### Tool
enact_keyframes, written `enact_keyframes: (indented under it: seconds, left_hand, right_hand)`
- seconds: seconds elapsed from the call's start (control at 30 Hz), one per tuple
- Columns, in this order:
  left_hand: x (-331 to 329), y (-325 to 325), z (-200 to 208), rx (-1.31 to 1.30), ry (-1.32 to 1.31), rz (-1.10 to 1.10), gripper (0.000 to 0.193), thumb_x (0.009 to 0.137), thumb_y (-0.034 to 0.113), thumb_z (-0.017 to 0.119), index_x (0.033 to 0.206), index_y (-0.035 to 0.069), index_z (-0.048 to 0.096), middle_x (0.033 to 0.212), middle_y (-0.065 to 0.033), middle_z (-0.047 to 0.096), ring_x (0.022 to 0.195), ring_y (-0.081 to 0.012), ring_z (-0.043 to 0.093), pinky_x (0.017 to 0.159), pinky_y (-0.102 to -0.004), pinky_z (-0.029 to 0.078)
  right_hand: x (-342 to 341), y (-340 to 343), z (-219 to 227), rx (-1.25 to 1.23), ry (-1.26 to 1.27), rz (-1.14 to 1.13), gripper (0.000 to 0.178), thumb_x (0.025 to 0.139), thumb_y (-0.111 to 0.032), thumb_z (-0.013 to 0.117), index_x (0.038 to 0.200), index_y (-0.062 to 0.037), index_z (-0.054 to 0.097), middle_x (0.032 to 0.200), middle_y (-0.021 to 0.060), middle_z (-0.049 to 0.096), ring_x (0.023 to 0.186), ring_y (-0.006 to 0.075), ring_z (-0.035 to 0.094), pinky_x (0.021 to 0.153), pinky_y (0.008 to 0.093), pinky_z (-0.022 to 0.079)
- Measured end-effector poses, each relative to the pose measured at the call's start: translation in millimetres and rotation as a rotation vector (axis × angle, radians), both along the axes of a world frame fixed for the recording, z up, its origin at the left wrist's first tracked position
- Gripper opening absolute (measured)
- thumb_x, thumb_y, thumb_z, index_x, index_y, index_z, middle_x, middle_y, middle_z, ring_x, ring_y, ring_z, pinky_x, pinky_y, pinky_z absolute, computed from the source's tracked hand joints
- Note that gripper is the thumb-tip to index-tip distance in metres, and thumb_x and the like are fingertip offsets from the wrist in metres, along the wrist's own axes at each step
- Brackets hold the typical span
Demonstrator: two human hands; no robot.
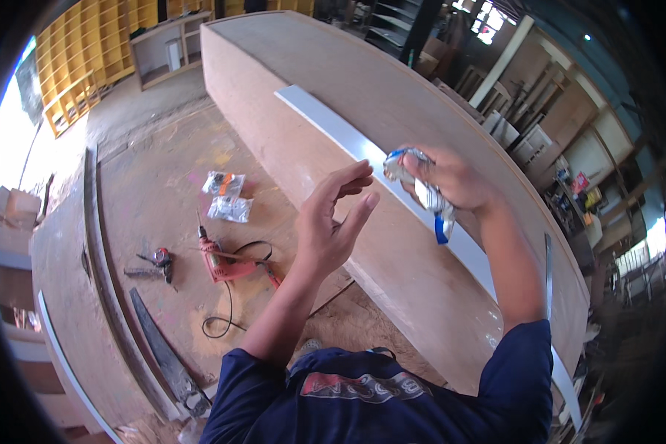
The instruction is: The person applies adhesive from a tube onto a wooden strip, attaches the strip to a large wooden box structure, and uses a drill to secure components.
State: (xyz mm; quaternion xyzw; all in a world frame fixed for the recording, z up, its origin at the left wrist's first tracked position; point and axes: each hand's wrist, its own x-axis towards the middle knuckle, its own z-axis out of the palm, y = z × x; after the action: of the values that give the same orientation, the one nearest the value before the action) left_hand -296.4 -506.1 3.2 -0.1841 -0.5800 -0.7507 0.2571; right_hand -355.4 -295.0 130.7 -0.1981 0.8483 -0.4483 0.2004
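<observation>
My right hand (459, 180) grips a crumpled silver-and-blue foil packet (429, 194) above the large brown wooden box (392, 274). Its contents cannot be made out. To its left my left hand (333, 222) is raised with nothing in it, fingers curved and the thumb held apart. Beneath both hands a long white strip (325, 129) lies lengthwise along the box, passing partly behind the packet and my right forearm.
On the board at left lie a red power drill (226, 259) with a looping cord, two clear plastic bags (228, 196), a small red-and-black tool (161, 257) and a handsaw (163, 348). A yellow lattice frame (89, 59) and a cabinet (170, 52) stand behind; stacked wood (547, 96) is at right.
</observation>
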Motion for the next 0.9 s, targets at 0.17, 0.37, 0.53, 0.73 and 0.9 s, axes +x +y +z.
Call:
enact_keyframes:
  seconds: [0.17, 0.37, 0.53, 0.73, 0.9]
  left_hand:
    - [-4, 46, 20, 0.002, 0.028, -0.157, 0.028, 0.100, 0.011, 0.083, 0.121, -0.005, 0.075, 0.114, -0.0151, 0.080, 0.108, -0.0198, 0.077, 0.098, -0.0322, 0.059]
    - [12, 89, 28, -0.152, 0.165, -0.129, 0.026, 0.097, 0.002, 0.084, 0.119, -0.006, 0.074, 0.114, -0.0128, 0.077, 0.107, -0.0187, 0.074, 0.095, -0.0311, 0.058]
    - [27, 113, 36, -0.275, 0.252, 0.012, 0.022, 0.092, 0.002, 0.087, 0.111, -0.003, 0.078, 0.105, -0.0137, 0.079, 0.098, -0.0187, 0.076, 0.087, -0.0317, 0.059]
    - [32, 132, 30, -0.343, 0.433, 0.268, 0.025, 0.084, 0.001, 0.089, 0.107, 0.002, 0.079, 0.100, -0.0122, 0.079, 0.091, -0.0276, 0.077, 0.088, -0.0353, 0.061]
    - [31, 133, 24, -0.399, 0.650, 0.441, 0.026, 0.079, 0.002, 0.089, 0.102, 0.009, 0.078, 0.095, -0.0043, 0.078, 0.089, -0.0230, 0.075, 0.105, -0.0506, 0.057]
  right_hand:
    - [61, 33, 8, -0.069, 0.075, -0.182, 0.060, 0.112, -0.055, 0.062, 0.141, -0.0025, 0.066, 0.114, 0.0048, 0.070, 0.100, 0.0114, 0.067, 0.084, 0.0279, 0.054]
    - [103, 76, -17, -0.272, 0.046, -0.379, 0.062, 0.114, -0.062, 0.055, 0.126, -0.0039, 0.073, 0.090, 0.0020, 0.070, 0.074, 0.0090, 0.063, 0.066, 0.0275, 0.048]
    - [129, 102, -29, -0.327, -0.041, -0.436, 0.066, 0.111, -0.067, 0.055, 0.105, -0.0057, 0.078, 0.079, 0.0010, 0.069, 0.066, 0.0087, 0.061, 0.060, 0.0279, 0.045]
    - [150, 111, -34, -0.263, -0.007, -0.537, 0.065, 0.110, -0.067, 0.057, 0.105, -0.0049, 0.078, 0.080, 0.0023, 0.070, 0.066, 0.0091, 0.063, 0.060, 0.0266, 0.048]
    - [167, 90, -24, -0.434, -0.033, -0.562, 0.057, 0.112, -0.059, 0.060, 0.112, -0.0045, 0.075, 0.081, 0.0011, 0.069, 0.065, 0.0082, 0.063, 0.059, 0.0261, 0.048]
